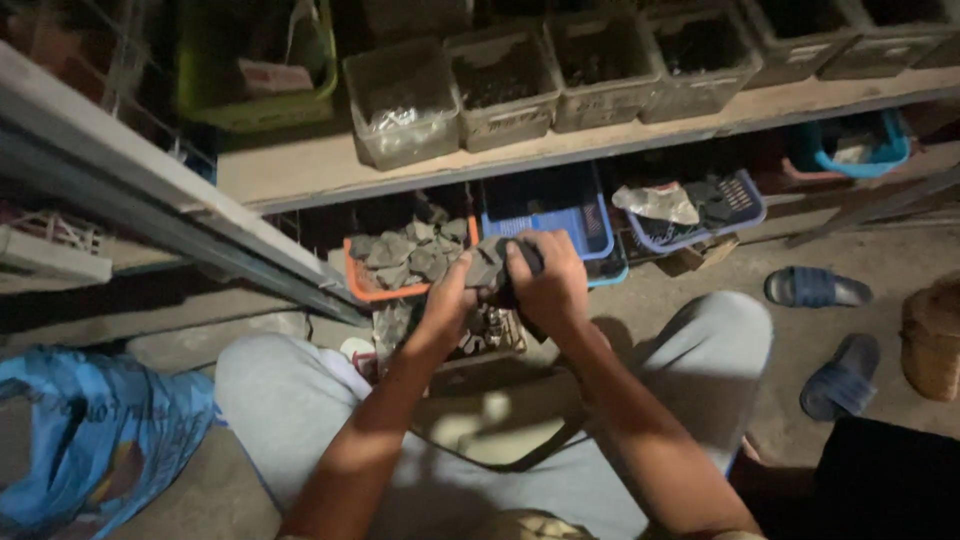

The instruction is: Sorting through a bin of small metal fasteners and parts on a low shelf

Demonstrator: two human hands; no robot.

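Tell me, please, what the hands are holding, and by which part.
Both hands, left and right, close together on a small dark grey part in front of the orange basket. Fingers hide it, so the exact place of hold cannot be told.

- One view only, from a camera on the person's head.
- It looks steeply down and forward over the person's own knees to the floor [860, 250].
- It sits close: both forearms fill the lower middle.
- Ahead, low wooden shelf [300, 165] boards cross the top edge.
- The light is dim, so the far corners are probably beyond reading.
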